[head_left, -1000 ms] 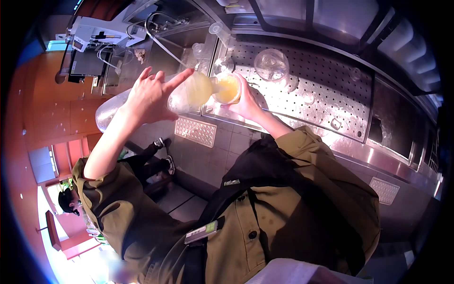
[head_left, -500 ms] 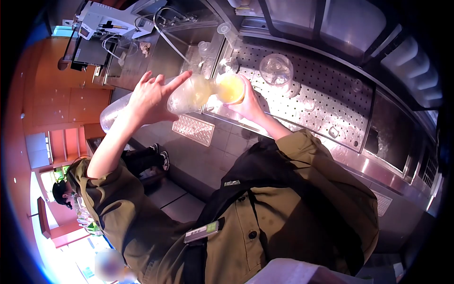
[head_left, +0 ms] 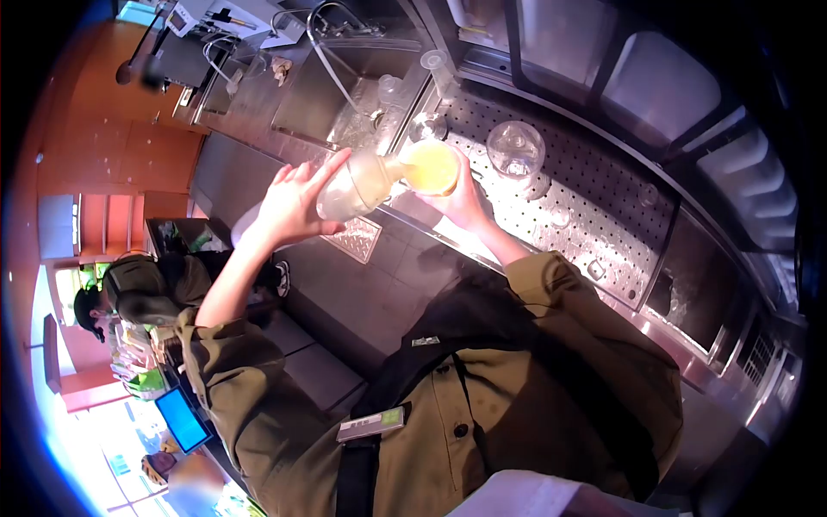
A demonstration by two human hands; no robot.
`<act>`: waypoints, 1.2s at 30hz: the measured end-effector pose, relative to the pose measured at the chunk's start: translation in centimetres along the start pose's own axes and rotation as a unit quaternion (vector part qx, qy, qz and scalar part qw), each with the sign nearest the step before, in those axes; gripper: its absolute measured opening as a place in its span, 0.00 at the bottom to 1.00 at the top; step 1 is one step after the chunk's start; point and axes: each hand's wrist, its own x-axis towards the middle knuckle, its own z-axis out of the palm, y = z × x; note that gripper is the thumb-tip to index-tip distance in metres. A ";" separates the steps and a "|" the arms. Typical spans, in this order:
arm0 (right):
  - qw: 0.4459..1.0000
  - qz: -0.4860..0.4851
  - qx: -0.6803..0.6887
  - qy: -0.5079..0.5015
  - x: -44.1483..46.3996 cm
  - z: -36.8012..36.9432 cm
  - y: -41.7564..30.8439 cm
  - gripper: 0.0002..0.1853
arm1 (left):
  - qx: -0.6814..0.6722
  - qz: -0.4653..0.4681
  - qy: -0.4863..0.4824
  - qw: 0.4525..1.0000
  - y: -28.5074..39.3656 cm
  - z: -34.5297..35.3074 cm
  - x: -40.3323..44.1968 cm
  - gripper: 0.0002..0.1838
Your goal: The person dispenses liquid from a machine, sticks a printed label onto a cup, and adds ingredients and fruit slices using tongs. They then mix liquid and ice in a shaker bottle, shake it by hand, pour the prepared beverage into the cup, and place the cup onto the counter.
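Note:
My left hand [head_left: 297, 202] is wrapped round a long translucent shaker-like vessel [head_left: 353, 185], with the index finger stretched along it. The vessel is tipped sideways, and its narrow neck points at a cup of yellow drink [head_left: 431, 168]. Pale yellow liquid runs from the neck at the cup's rim. My right hand [head_left: 465, 202] grips the cup from its far right side, over the counter's front edge. Most of the cup's wall is hidden from above.
A perforated steel drain tray [head_left: 594, 172] carries a clear round container [head_left: 515, 149] and small wet pieces. Left of it, a sink [head_left: 327, 90] holds clear vessels [head_left: 392, 90] under a faucet [head_left: 323, 43]. Another person [head_left: 142, 289] stands at the left; a blue screen [head_left: 183, 420] is lower left.
The view has shifted, so the counter and hands sit slightly differently. The vessel stays tipped at the cup, and the yellow drink's surface looks broader. Another person shows more fully at the left.

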 end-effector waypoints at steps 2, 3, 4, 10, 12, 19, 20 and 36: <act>1.000 0.023 -0.012 -0.015 0.1 -0.4 -0.3 0.50 | -0.064 -0.006 0.057 0.996 0.1 2.3 -0.7 0.58; 0.999 0.044 -0.014 -0.024 0.2 -0.5 0.0 0.50 | -0.085 -0.014 0.087 0.992 0.1 3.7 -0.9 0.57; 0.997 0.066 -0.017 -0.033 0.1 -0.6 0.7 0.50 | -0.110 -0.026 0.105 0.988 0.1 5.4 -1.0 0.57; 0.992 0.108 -0.010 -0.062 0.4 -0.5 -1.5 0.48 | -0.289 -0.119 0.254 0.915 3.3 11.2 -2.5 0.60; 0.990 0.124 0.010 -0.066 0.6 -0.2 -3.6 0.47 | -0.388 -0.168 0.305 0.853 4.1 13.5 -3.7 0.61; 0.992 -0.003 0.037 -0.118 -0.6 3.8 -5.1 0.44 | -0.542 -0.282 0.456 0.647 7.6 19.9 -11.5 0.65; 0.988 -0.007 0.070 -0.135 -1.0 5.0 -4.8 0.43 | -0.477 -0.330 0.461 0.671 7.9 20.7 -13.0 0.66; 0.899 0.006 0.162 -0.407 -14.5 36.3 -13.7 0.42 | -0.378 -0.581 0.579 0.429 9.8 32.1 -42.2 0.62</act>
